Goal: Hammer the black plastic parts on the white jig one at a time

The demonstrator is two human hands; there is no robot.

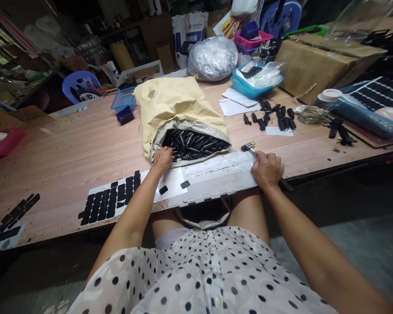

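Note:
A yellow sack (180, 98) lies on the table with its mouth facing me, full of small black elongated parts (196, 144). My left hand (163, 158) is closed at the left side of the mouth, its fingers curled over the sack's rim. My right hand (267, 168) is wrapped round the handle of a hammer (248, 146), whose head points away to the left. Under that hand lies a flat pale board (216, 185) along the table edge. Beside my left forearm is a white sheet with rows of black stickers (105, 203); two loose black stickers (185, 184) lie to its right.
More black parts (283, 120) lie loose at the right, near white papers (239, 102). Behind them stand a blue basket (255, 85) and a cardboard box (314, 65). A small blue box (125, 114) sits left of the sack. The table's front edge (340, 163) runs close to my lap.

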